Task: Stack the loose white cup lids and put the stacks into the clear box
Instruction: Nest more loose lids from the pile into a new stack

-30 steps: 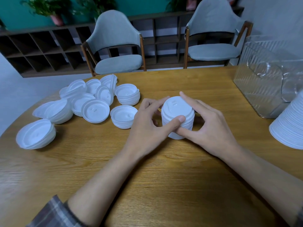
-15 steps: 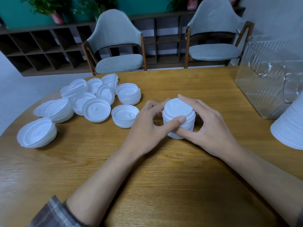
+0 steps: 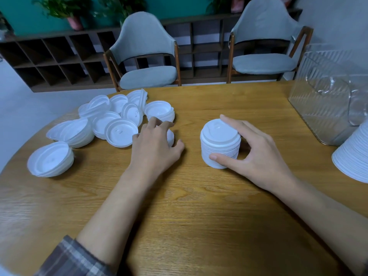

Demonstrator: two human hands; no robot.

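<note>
Right hand (image 3: 256, 154): grip closed on tall lid stack (image 3: 220, 145), thumb on its near side, forefinger over the top rim. The stack stands upright on the table (image 3: 199, 206), at centre.
Left hand (image 3: 153, 146): grip curled over short lid stack (image 3: 170, 137), thumb at its near edge. This stack is mostly hidden beneath the fingers.
Loose lids (image 3: 111, 120): heap at far left of table, just beyond the left hand, some tilted, some nested.
Nested lids (image 3: 50, 159): near left edge, apart from the heap.
Clear box (image 3: 326, 104): ribbed, far right, well apart from both hands.
Slanted lid stack (image 3: 356, 156): right edge, in front of the box.
Grey chairs (image 3: 149, 62): two, behind table.
</note>
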